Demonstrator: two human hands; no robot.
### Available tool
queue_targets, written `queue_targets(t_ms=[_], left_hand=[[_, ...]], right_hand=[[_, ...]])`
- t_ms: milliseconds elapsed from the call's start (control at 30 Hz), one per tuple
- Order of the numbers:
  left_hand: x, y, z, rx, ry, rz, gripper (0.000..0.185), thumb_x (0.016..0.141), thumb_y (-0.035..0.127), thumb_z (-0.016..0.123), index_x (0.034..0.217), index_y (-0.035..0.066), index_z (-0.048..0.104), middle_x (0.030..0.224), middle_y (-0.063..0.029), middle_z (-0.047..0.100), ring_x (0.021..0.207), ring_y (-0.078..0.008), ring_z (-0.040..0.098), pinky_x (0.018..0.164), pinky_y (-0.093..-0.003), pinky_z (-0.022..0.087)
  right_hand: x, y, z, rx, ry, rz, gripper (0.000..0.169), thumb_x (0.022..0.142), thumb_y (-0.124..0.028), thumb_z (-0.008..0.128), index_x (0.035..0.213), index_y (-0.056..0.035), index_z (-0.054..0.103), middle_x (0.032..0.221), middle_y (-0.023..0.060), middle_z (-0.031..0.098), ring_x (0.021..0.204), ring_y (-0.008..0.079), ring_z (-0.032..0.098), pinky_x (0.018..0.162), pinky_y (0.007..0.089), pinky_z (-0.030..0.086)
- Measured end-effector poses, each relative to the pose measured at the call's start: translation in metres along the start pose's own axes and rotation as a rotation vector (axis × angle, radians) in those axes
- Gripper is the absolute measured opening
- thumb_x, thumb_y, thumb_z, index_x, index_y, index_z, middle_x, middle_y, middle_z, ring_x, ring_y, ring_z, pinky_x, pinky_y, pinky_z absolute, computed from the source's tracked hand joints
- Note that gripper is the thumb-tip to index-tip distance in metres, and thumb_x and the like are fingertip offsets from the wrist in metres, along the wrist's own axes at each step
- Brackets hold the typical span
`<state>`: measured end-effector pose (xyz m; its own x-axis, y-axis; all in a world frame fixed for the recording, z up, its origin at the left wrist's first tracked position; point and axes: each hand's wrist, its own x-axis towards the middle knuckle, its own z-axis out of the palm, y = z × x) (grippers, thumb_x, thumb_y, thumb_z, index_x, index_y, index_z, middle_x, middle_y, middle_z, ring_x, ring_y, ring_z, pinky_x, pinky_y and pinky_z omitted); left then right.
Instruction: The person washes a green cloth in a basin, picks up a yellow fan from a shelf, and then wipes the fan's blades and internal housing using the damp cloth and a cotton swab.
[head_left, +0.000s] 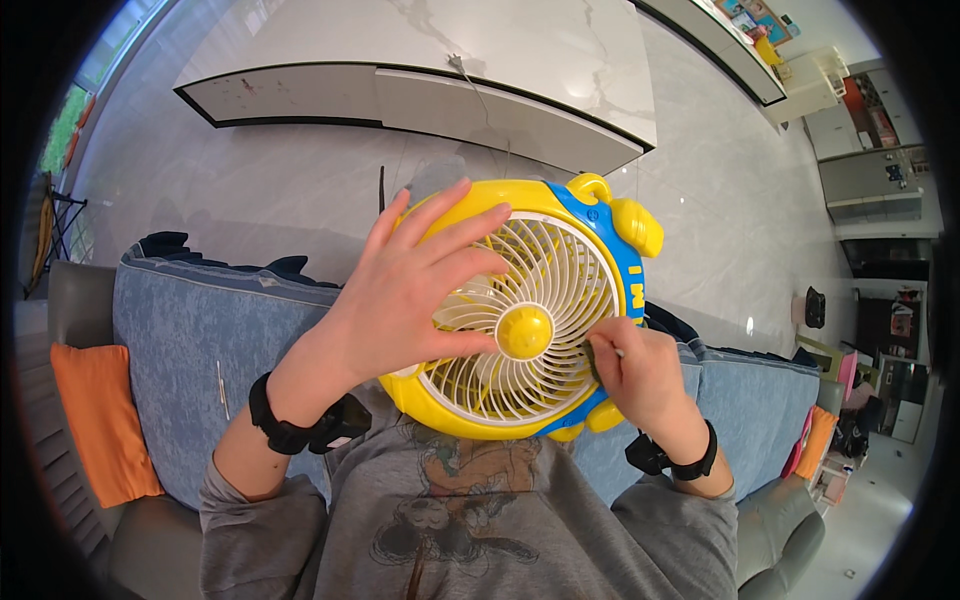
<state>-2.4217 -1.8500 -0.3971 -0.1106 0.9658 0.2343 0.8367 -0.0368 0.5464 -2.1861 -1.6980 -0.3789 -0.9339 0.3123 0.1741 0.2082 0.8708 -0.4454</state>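
Note:
A yellow and blue electric fan (525, 330) with a white spiral grille and a yellow centre cap lies before me, grille facing up. My left hand (420, 285) is spread over its left part, fingers apart, the thumb near the centre cap. At the grille's right edge, my right hand (637, 367) is closed on a small dark thing (596, 360), possibly a cloth, mostly hidden in the fingers. Both wrists wear black straps with a small device.
A blue padded sofa cover (217, 360) spreads on both sides, with a thin white stick-like item (223, 390) on its left part. An orange cushion (105, 420) is at the far left. Beyond the fan stands a low marble-topped cabinet (525, 45) with a power plug (456, 63) on it.

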Motion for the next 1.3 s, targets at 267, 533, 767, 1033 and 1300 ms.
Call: queue_targets(t_ms=[267, 533, 767, 1033, 1300], left_hand=[[0.003, -0.001, -0.002, -0.020, -0.002, -0.012, 0.056, 0.065, 0.047, 0.080, 0.107, 0.015, 0.061, 0.146, -0.0044, 0.044, 0.141, -0.0331, 0.028, 0.111, -0.0601, 0.021], [0.002, 0.002, -0.005, 0.048, -0.063, 0.032, 0.064, 0.068, 0.043, 0.078, 0.128, 0.028, 0.061, 0.149, -0.0041, 0.039, 0.142, -0.0329, 0.026, 0.111, -0.0623, 0.020], [-0.001, 0.000, -0.003, 0.047, -0.082, 0.037, 0.064, 0.069, 0.042, 0.078, 0.128, 0.025, 0.061, 0.151, -0.0015, 0.038, 0.144, -0.0320, 0.023, 0.111, -0.0629, 0.018], [0.001, -0.002, -0.001, 0.019, -0.073, 0.034, 0.067, 0.068, 0.042, 0.079, 0.129, 0.022, 0.059, 0.148, -0.0009, 0.042, 0.144, -0.0314, 0.024, 0.112, -0.0635, 0.016], [0.003, -0.001, -0.002, -0.014, -0.039, 0.013, 0.059, 0.065, 0.044, 0.081, 0.112, 0.016, 0.061, 0.140, -0.0050, 0.047, 0.142, -0.0319, 0.027, 0.111, -0.0638, 0.017]], right_hand=[[0.006, -0.023, 0.007, 0.177, -0.060, -0.035, 0.013, 0.085, -0.003, 0.064, 0.095, -0.0061, 0.055, 0.075, 0.0099, 0.064, 0.063, 0.0285, 0.064, 0.054, 0.0360, 0.050], [0.005, -0.016, -0.001, 0.171, -0.143, -0.083, 0.015, 0.083, -0.008, 0.066, 0.093, -0.0085, 0.055, 0.073, 0.0076, 0.062, 0.065, 0.0273, 0.064, 0.053, 0.0360, 0.049], [-0.008, 0.005, -0.022, -0.030, -0.098, 0.071, 0.015, 0.084, -0.005, 0.066, 0.094, -0.0069, 0.056, 0.075, 0.0086, 0.063, 0.065, 0.0280, 0.064, 0.055, 0.0347, 0.050], [-0.007, 0.011, -0.021, 0.032, 0.019, 0.086, 0.013, 0.087, -0.003, 0.062, 0.099, -0.0044, 0.056, 0.082, 0.0133, 0.063, 0.068, 0.0294, 0.063, 0.058, 0.0337, 0.050], [-0.013, 0.003, -0.040, 0.151, 0.109, 0.209, 0.006, 0.096, -0.007, 0.053, 0.099, -0.0025, 0.055, 0.085, 0.0137, 0.064, 0.069, 0.0291, 0.063, 0.063, 0.0324, 0.050]])
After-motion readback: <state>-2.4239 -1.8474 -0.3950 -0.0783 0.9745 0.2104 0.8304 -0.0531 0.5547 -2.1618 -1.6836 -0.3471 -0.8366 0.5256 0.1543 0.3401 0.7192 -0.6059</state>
